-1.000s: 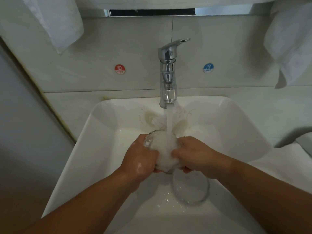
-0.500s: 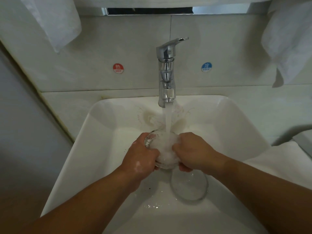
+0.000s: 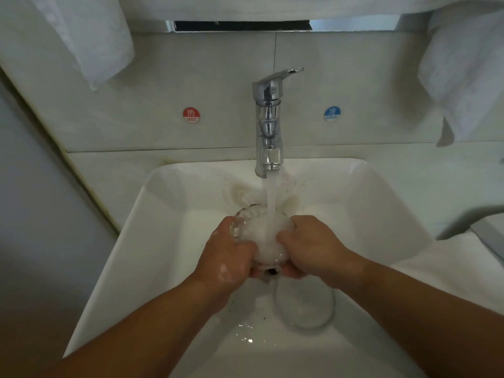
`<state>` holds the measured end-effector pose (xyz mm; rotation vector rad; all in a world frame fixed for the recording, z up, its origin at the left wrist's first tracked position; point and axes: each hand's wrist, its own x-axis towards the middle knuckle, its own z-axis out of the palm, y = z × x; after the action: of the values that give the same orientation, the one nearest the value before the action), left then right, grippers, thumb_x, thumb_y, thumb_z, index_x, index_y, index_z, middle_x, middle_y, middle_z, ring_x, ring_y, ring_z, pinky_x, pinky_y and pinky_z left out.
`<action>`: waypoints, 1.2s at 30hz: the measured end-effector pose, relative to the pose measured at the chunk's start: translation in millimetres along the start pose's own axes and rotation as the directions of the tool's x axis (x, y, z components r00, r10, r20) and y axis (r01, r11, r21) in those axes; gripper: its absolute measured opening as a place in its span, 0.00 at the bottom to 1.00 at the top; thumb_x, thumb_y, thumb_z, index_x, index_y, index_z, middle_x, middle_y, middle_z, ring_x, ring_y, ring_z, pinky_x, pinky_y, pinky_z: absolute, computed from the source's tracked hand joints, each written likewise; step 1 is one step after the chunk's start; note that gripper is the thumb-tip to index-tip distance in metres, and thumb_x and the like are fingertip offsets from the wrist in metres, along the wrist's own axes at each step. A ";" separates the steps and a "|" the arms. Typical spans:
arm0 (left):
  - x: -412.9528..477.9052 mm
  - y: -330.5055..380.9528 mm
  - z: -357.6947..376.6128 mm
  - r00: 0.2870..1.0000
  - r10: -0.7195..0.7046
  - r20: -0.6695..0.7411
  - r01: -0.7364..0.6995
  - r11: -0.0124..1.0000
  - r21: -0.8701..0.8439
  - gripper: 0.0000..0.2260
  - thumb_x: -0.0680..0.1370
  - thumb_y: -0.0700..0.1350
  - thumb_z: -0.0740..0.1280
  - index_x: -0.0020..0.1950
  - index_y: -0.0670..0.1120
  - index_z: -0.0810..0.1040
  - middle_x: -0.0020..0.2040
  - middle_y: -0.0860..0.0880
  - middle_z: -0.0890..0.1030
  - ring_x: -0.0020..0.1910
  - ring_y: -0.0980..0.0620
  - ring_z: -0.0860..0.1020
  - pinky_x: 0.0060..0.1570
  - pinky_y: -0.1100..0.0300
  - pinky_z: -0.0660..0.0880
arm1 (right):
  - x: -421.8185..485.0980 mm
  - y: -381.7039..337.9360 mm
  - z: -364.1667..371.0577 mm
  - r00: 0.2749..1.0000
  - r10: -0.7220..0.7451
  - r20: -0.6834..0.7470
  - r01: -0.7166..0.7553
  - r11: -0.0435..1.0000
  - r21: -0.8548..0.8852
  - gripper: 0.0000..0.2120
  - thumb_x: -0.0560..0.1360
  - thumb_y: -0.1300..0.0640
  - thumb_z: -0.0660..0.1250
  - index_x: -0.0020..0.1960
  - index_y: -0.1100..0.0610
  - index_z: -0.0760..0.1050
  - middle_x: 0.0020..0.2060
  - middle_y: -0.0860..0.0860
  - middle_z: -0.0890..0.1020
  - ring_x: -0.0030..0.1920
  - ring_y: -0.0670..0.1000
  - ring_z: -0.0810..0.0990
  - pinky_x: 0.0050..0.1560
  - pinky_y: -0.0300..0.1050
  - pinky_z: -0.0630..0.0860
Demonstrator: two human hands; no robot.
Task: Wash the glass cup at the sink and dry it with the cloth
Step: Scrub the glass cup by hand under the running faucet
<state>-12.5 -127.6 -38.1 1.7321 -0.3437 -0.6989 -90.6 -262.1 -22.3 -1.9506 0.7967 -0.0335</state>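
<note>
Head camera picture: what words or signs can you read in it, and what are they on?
"热 HOT": on the round red sticker on the wall, left of the faucet.
"冷 COLD": on the round blue sticker on the wall, right of the faucet.
A small mark on the faucet's top: too small to read.
No other text shows.

A pale tiled wall stands at the far side, with a red HOT sticker left and a blue COLD sticker right. A plain grey wall closes the left. Light is dim.
</note>
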 end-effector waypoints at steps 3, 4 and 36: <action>0.5 0.5 -1.7 1.000 -0.015 -0.006 0.015 0.999 0.037 0.16 0.75 0.32 0.62 0.57 0.50 0.79 0.53 0.43 0.83 0.46 0.42 0.83 0.33 0.57 0.80 | 2.2 2.0 -2.1 0.998 -0.052 -0.032 0.044 0.975 -0.217 0.12 0.78 0.56 0.60 0.48 0.63 0.79 0.39 0.58 0.83 0.37 0.58 0.83 0.37 0.50 0.82; 0.2 0.6 -1.8 1.000 -0.015 -0.009 0.016 0.999 0.045 0.16 0.75 0.33 0.62 0.56 0.49 0.79 0.53 0.43 0.83 0.46 0.41 0.83 0.33 0.57 0.80 | 1.2 2.1 -0.8 0.999 -0.039 0.005 0.039 0.980 -0.194 0.10 0.77 0.57 0.61 0.48 0.61 0.79 0.40 0.57 0.82 0.37 0.57 0.82 0.35 0.49 0.81; -2.1 2.5 -7.4 0.996 -0.056 0.066 0.048 0.991 0.126 0.20 0.76 0.31 0.62 0.61 0.51 0.77 0.51 0.40 0.83 0.36 0.44 0.81 0.31 0.59 0.77 | -1.0 1.2 -5.0 0.988 0.063 0.143 -0.054 0.996 -0.066 0.07 0.76 0.64 0.61 0.44 0.63 0.78 0.29 0.57 0.80 0.24 0.50 0.77 0.25 0.39 0.73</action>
<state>-9.3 -121.3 -34.2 1.8430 -0.3982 -0.7909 -93.7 -265.8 -20.4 -1.9623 0.7658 0.1685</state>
